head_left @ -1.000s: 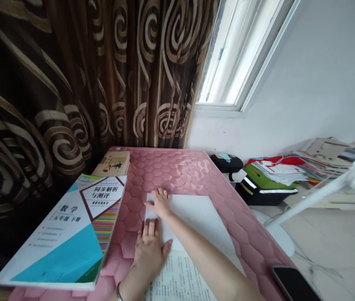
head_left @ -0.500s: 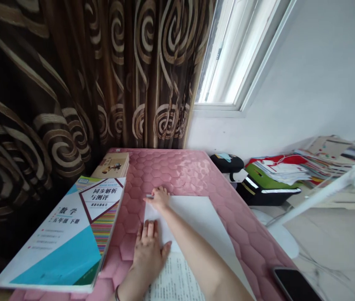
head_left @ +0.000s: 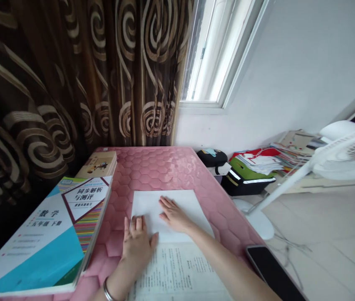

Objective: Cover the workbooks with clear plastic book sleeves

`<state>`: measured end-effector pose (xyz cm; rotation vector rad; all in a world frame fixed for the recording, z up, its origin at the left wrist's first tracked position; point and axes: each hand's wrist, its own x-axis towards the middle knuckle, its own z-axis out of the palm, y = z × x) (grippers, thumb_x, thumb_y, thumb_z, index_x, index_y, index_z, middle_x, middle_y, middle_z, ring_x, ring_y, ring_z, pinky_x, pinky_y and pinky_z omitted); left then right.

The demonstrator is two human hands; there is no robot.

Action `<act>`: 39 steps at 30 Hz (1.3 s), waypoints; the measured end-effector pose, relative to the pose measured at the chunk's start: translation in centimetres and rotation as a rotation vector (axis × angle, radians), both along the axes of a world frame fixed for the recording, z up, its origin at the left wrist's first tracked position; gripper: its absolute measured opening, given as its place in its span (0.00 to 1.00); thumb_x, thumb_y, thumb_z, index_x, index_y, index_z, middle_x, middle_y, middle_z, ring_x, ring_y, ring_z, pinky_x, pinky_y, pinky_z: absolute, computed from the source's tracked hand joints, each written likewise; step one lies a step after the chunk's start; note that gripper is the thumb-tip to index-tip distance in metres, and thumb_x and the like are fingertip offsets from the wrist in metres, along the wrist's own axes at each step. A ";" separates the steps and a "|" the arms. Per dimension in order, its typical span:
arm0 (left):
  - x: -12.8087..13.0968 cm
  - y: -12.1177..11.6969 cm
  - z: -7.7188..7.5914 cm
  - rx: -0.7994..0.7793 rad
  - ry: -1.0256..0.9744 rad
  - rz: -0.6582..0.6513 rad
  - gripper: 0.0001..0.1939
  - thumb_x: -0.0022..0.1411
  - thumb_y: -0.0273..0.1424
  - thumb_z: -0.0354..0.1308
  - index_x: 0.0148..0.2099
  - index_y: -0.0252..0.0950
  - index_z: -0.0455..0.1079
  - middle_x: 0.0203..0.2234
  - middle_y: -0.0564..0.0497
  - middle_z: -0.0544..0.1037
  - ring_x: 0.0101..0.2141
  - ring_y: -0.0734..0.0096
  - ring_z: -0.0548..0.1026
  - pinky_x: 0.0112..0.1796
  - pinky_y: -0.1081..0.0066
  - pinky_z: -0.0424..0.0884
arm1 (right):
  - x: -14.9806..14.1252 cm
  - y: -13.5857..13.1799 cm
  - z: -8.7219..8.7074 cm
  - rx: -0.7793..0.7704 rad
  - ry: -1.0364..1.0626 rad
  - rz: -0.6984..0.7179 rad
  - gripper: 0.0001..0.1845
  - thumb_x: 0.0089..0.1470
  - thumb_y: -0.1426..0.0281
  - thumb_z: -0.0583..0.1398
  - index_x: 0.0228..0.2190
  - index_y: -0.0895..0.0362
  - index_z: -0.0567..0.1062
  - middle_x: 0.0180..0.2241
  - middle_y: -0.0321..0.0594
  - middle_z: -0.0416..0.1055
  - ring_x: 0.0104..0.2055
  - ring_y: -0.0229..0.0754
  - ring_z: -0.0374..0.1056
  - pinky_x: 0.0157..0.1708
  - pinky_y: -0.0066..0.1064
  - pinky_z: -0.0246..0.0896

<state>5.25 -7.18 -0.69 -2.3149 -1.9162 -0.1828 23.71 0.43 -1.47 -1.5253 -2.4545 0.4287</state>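
An open book or booklet [head_left: 177,267] lies on the pink quilted cover, its near part printed with text. Its far part is a blank white sheet [head_left: 183,200]. My left hand [head_left: 138,242] rests with fingers spread on the sheet's left edge, a bangle on the wrist. Flat on the middle of the white sheet lies my right hand [head_left: 174,214], fingers stretched toward the upper left. Neither hand grips anything. My right forearm covers part of the printed page.
A stack of workbooks [head_left: 39,246] sits at the left, with smaller tan books [head_left: 98,165] behind it. At the right edge lies a black phone [head_left: 271,271]. Beyond stand a white fan [head_left: 290,184] and a black-and-green bag [head_left: 249,175] with papers. A patterned curtain [head_left: 102,75] hangs behind.
My right hand has moved from the sheet's upper left corner to its middle. My left hand stays at the left edge. The view has turned slightly right.
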 end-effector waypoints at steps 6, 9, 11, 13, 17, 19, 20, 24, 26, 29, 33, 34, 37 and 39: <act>6.8 1.1 1.4 -0.255 -0.073 -0.047 0.31 0.63 0.36 0.43 0.66 0.32 0.59 0.66 0.42 0.55 0.65 0.47 0.53 0.65 0.48 0.46 | 9.9 -2.8 -0.3 0.034 0.293 -0.185 0.21 0.63 0.64 0.47 0.49 0.55 0.75 0.58 0.45 0.67 0.60 0.44 0.62 0.60 0.41 0.55; 11.2 1.5 2.3 -0.381 -0.200 -0.300 0.32 0.66 0.39 0.39 0.69 0.31 0.52 0.69 0.45 0.47 0.67 0.54 0.45 0.65 0.54 0.44 | 11.9 -2.6 -0.5 0.117 0.346 -0.315 0.11 0.58 0.66 0.54 0.36 0.52 0.76 0.44 0.41 0.74 0.47 0.44 0.69 0.50 0.39 0.63; 13.4 1.8 2.7 -0.416 -0.234 -0.386 0.33 0.67 0.41 0.38 0.70 0.32 0.49 0.69 0.45 0.45 0.68 0.54 0.42 0.65 0.50 0.41 | 12.4 -2.0 -0.6 0.192 0.272 -0.455 0.05 0.54 0.66 0.59 0.32 0.54 0.74 0.37 0.41 0.73 0.44 0.46 0.68 0.47 0.39 0.63; 14.5 2.1 2.7 -0.413 -0.247 -0.396 0.34 0.67 0.43 0.37 0.70 0.34 0.47 0.69 0.45 0.43 0.68 0.53 0.40 0.64 0.46 0.37 | 12.7 -1.2 -0.7 0.229 0.163 -0.577 0.07 0.50 0.65 0.63 0.30 0.55 0.72 0.35 0.43 0.71 0.42 0.48 0.67 0.46 0.40 0.61; 14.6 2.4 2.2 -0.396 -0.257 -0.409 0.34 0.67 0.45 0.36 0.71 0.35 0.45 0.69 0.46 0.41 0.68 0.54 0.37 0.64 0.46 0.34 | 12.6 1.1 -0.2 0.136 0.033 -0.723 0.17 0.46 0.58 0.66 0.32 0.57 0.72 0.40 0.46 0.71 0.46 0.52 0.66 0.45 0.39 0.59; 14.3 2.4 1.9 -0.407 -0.249 -0.420 0.34 0.68 0.45 0.35 0.71 0.35 0.45 0.69 0.46 0.40 0.68 0.55 0.36 0.64 0.47 0.33 | 12.4 2.5 0.4 0.086 0.027 -0.784 0.21 0.46 0.54 0.65 0.34 0.56 0.72 0.43 0.48 0.71 0.49 0.54 0.65 0.45 0.39 0.59; 14.2 2.4 1.8 -0.407 -0.248 -0.424 0.34 0.68 0.45 0.35 0.71 0.35 0.45 0.69 0.46 0.39 0.68 0.55 0.36 0.64 0.47 0.33 | 12.3 3.2 0.7 0.069 0.027 -0.809 0.22 0.46 0.53 0.65 0.35 0.56 0.72 0.44 0.49 0.71 0.50 0.55 0.65 0.45 0.40 0.58; 14.3 2.4 1.5 -0.395 -0.252 -0.425 0.34 0.68 0.45 0.35 0.71 0.36 0.44 0.69 0.46 0.38 0.68 0.55 0.35 0.64 0.47 0.33 | 11.9 6.0 1.7 0.034 -0.005 -0.899 0.25 0.51 0.52 0.61 0.41 0.59 0.73 0.48 0.55 0.71 0.53 0.57 0.64 0.48 0.43 0.57; 14.3 2.4 1.4 -0.394 -0.247 -0.416 0.34 0.68 0.46 0.36 0.71 0.37 0.44 0.69 0.46 0.38 0.68 0.55 0.35 0.64 0.46 0.33 | 11.8 6.7 2.0 0.021 -0.022 -0.916 0.27 0.53 0.52 0.59 0.43 0.61 0.73 0.49 0.58 0.70 0.54 0.59 0.64 0.49 0.45 0.56; 14.3 2.4 1.3 -0.370 -0.251 -0.413 0.34 0.67 0.46 0.37 0.71 0.37 0.45 0.69 0.46 0.39 0.68 0.54 0.37 0.64 0.46 0.35 | 11.9 6.6 2.1 0.009 -0.018 -0.882 0.26 0.54 0.53 0.59 0.44 0.61 0.73 0.50 0.58 0.69 0.55 0.59 0.63 0.49 0.44 0.56; 14.2 2.4 1.1 -0.341 -0.265 -0.420 0.34 0.67 0.47 0.37 0.70 0.37 0.46 0.69 0.46 0.41 0.68 0.54 0.38 0.64 0.46 0.35 | 12.6 4.0 1.4 0.024 0.026 -0.786 0.23 0.52 0.55 0.62 0.44 0.58 0.72 0.50 0.52 0.68 0.54 0.56 0.62 0.48 0.43 0.57; 14.2 2.4 1.0 -0.340 -0.268 -0.421 0.35 0.67 0.47 0.36 0.70 0.36 0.47 0.69 0.45 0.41 0.68 0.54 0.38 0.64 0.46 0.35 | 12.8 3.1 1.1 0.028 0.033 -0.761 0.24 0.51 0.55 0.62 0.44 0.57 0.72 0.50 0.51 0.68 0.54 0.56 0.62 0.48 0.42 0.57; 14.2 2.4 0.8 -0.335 -0.265 -0.422 0.35 0.67 0.47 0.35 0.70 0.35 0.47 0.69 0.45 0.41 0.68 0.55 0.37 0.64 0.46 0.34 | 13.5 0.4 0.5 0.034 0.034 -0.694 0.24 0.48 0.56 0.64 0.44 0.55 0.71 0.48 0.47 0.68 0.51 0.54 0.63 0.47 0.42 0.57; 14.2 2.4 0.8 -0.334 -0.260 -0.426 0.35 0.67 0.47 0.34 0.70 0.35 0.48 0.69 0.46 0.41 0.68 0.55 0.38 0.65 0.46 0.35 | 13.9 -0.7 0.2 0.036 0.039 -0.660 0.25 0.46 0.57 0.66 0.44 0.55 0.71 0.48 0.46 0.68 0.50 0.53 0.63 0.47 0.41 0.56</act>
